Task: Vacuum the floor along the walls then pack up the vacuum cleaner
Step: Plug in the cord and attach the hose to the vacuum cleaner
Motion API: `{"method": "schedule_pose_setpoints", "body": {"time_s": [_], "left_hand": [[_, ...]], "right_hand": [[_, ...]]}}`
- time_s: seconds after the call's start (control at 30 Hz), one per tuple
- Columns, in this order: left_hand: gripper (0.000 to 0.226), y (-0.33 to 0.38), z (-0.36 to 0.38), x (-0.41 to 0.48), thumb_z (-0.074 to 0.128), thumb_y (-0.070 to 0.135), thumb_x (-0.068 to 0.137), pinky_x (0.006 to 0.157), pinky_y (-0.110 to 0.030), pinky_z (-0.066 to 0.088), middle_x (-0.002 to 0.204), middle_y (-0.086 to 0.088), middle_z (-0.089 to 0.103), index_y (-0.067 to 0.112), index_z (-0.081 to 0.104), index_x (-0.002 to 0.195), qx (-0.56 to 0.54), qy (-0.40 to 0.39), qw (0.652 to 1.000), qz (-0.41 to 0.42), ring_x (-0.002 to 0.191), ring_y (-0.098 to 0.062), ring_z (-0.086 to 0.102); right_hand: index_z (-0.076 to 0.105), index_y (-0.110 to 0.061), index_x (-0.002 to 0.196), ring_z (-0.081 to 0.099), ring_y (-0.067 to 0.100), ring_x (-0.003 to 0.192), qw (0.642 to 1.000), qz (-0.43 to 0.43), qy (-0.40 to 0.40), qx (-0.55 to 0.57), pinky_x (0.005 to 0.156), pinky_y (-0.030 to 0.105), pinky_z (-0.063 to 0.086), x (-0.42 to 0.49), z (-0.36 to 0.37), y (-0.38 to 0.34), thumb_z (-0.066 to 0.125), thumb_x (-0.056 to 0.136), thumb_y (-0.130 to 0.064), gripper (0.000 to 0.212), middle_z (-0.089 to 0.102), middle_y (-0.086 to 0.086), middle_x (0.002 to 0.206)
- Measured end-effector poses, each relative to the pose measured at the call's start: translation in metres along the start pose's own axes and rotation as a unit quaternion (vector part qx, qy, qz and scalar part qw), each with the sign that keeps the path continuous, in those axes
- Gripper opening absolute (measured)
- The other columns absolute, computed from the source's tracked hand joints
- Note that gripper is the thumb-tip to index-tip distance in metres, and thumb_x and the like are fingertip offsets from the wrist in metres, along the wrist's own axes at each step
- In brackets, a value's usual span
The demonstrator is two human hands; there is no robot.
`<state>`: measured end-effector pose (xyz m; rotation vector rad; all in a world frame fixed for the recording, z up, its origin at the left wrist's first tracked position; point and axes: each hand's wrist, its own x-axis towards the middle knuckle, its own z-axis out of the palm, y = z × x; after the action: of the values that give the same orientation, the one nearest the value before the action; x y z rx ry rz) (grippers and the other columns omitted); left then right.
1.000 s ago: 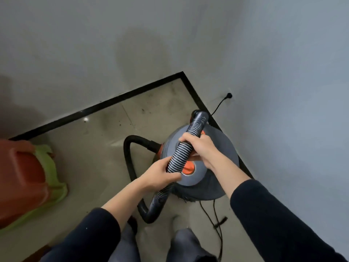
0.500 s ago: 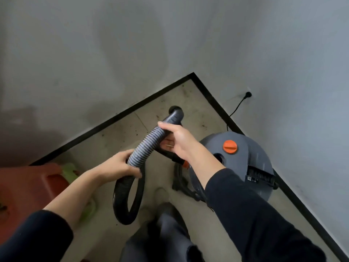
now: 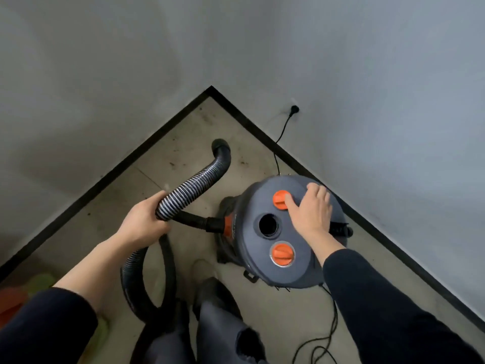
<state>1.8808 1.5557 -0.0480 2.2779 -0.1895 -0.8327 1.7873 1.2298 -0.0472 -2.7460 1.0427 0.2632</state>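
Observation:
A grey canister vacuum cleaner (image 3: 254, 248) with two orange knobs and an open round port on its lid stands in the room corner. Its ribbed black-and-white hose (image 3: 194, 183) loops from the side inlet down past my legs and up again, ending in a black cuff (image 3: 221, 148). My left hand (image 3: 143, 224) grips the hose a little below that free end. My right hand (image 3: 309, 210) rests flat on the lid, fingers spread, thumb touching the far orange knob (image 3: 279, 199).
A black power cord (image 3: 282, 135) runs from a plug in the right wall down behind the vacuum, and more cord lies coiled on the floor at lower right (image 3: 325, 345). Black skirting lines both walls. An orange and green object (image 3: 15, 300) sits at the left edge.
My right hand has let go of the hose and moved right onto the vacuum lid. The left hand still holds the hose, whose free end now curves up away from the canister.

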Motion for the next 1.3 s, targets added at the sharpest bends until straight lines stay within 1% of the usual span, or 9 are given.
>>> {"method": "schedule_pose_setpoints", "body": {"time_s": [0.1, 0.2, 0.37, 0.53, 0.63, 0.8, 0.9, 1.03, 1.3], "left_hand": [[0.043, 0.003, 0.006, 0.017, 0.067, -0.004, 0.069, 0.056, -0.029, 0.038, 0.072, 0.004, 0.056, 0.025, 0.050, 0.096, 0.005, 0.008, 1.000, 0.014, 0.067, -0.015, 0.053], [0.040, 0.007, 0.016, 0.029, 0.069, -0.004, 0.067, 0.058, -0.032, 0.041, 0.070, 0.000, 0.057, 0.023, 0.052, 0.092, 0.028, 0.019, 0.999, 0.043, 0.066, -0.019, 0.055], [0.032, 0.013, 0.032, 0.042, 0.072, -0.001, 0.068, 0.061, -0.039, 0.044, 0.074, -0.007, 0.057, 0.017, 0.054, 0.088, 0.014, 0.041, 0.998, 0.051, 0.069, -0.026, 0.055], [0.032, 0.031, 0.041, 0.041, 0.073, 0.000, 0.070, 0.057, -0.028, 0.038, 0.073, -0.003, 0.053, 0.016, 0.052, 0.088, 0.030, 0.062, 0.995, 0.071, 0.069, -0.024, 0.051], [0.032, 0.046, 0.039, 0.036, 0.072, 0.001, 0.071, 0.059, -0.032, 0.039, 0.074, 0.000, 0.051, 0.015, 0.052, 0.093, 0.024, 0.079, 0.994, 0.075, 0.070, -0.022, 0.050], [0.029, 0.063, 0.034, 0.026, 0.070, 0.001, 0.072, 0.062, -0.039, 0.044, 0.085, -0.020, 0.058, 0.007, 0.052, 0.095, 0.016, 0.096, 0.992, 0.077, 0.071, -0.028, 0.052], [0.028, 0.068, 0.037, 0.023, 0.069, -0.001, 0.072, 0.057, -0.033, 0.041, 0.085, -0.022, 0.058, 0.005, 0.052, 0.095, 0.015, 0.093, 0.992, 0.079, 0.067, -0.025, 0.049], [0.029, 0.075, 0.041, 0.026, 0.069, -0.002, 0.074, 0.054, -0.028, 0.039, 0.082, -0.016, 0.054, 0.003, 0.052, 0.097, 0.011, 0.078, 0.993, 0.087, 0.063, -0.020, 0.047], [0.025, 0.099, 0.063, 0.041, 0.070, -0.001, 0.074, 0.054, -0.029, 0.036, 0.074, -0.010, 0.051, 0.006, 0.051, 0.088, 0.025, 0.054, 0.991, 0.120, 0.063, -0.021, 0.045]], "right_hand": [[0.047, -0.007, 0.111, 0.051, 0.034, 0.110, 0.996, 0.065, -0.063, -0.001, 0.092, 0.043, 0.039, -0.013, 0.012, 0.030, 0.048, 0.090, -0.062, 0.059, 0.057, 0.016, 0.116], [0.050, -0.008, 0.101, 0.053, 0.032, 0.105, 0.991, -0.015, -0.083, -0.100, 0.095, 0.040, 0.036, -0.018, 0.022, 0.048, 0.043, 0.089, -0.067, 0.062, 0.063, 0.015, 0.106], [0.044, -0.014, 0.090, 0.052, 0.031, 0.099, 0.993, -0.040, -0.083, -0.072, 0.088, 0.039, 0.036, -0.014, 0.022, 0.060, 0.037, 0.093, -0.064, 0.051, 0.061, 0.013, 0.100], [0.047, -0.015, 0.093, 0.053, 0.029, 0.098, 0.992, -0.060, -0.068, -0.083, 0.093, 0.041, 0.035, -0.031, 0.029, 0.069, 0.030, 0.095, -0.065, 0.053, 0.063, 0.009, 0.098], [0.050, -0.014, 0.096, 0.054, 0.028, 0.098, 0.990, -0.059, -0.070, -0.106, 0.092, 0.041, 0.034, -0.047, 0.028, 0.077, 0.027, 0.094, -0.068, 0.058, 0.065, 0.008, 0.098], [0.055, -0.011, 0.104, 0.056, 0.029, 0.099, 0.987, -0.036, -0.087, -0.126, 0.092, 0.041, 0.032, -0.057, 0.026, 0.084, 0.020, 0.095, -0.067, 0.066, 0.066, 0.010, 0.101], [0.056, -0.010, 0.099, 0.059, 0.030, 0.095, 0.989, -0.017, -0.099, -0.104, 0.087, 0.040, 0.035, -0.054, 0.022, 0.088, 0.018, 0.096, -0.066, 0.068, 0.066, 0.011, 0.098], [0.056, -0.011, 0.085, 0.061, 0.033, 0.090, 0.994, 0.019, -0.096, -0.051, 0.070, 0.034, 0.038, -0.049, 0.020, 0.098, 0.015, 0.097, -0.064, 0.068, 0.066, 0.015, 0.095], [0.055, -0.009, 0.072, 0.054, 0.028, 0.073, 0.996, 0.061, -0.068, -0.011, 0.065, 0.033, 0.038, -0.047, 0.024, 0.120, 0.013, 0.098, -0.062, 0.073, 0.054, 0.009, 0.072]]}}
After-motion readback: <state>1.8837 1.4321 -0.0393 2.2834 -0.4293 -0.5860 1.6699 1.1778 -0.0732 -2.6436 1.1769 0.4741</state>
